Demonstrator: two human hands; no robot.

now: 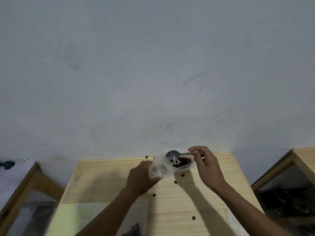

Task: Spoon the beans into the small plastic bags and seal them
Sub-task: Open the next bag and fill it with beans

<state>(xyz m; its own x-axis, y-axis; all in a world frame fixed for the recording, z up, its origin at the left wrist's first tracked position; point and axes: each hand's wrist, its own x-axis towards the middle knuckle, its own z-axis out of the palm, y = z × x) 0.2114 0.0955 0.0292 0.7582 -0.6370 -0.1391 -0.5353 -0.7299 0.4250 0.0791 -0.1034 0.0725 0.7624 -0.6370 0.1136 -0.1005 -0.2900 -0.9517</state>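
- Left hand (141, 178) is closed around a small clear bag (160, 167), mouth tilted toward the spoon (173, 155).
- Right hand (206, 166) pinches the spoon handle above the dish of beans (183, 161).
- Risk: the floppy bag mouth could fold, sending more beans onto the worktop (204, 193).

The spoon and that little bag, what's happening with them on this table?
A person is filling a small clear plastic bag with beans. The left hand holds the bag up, while the right hand tips a metal spoon at its mouth. A container of beans sits just behind, and stray beans dot the wooden table.
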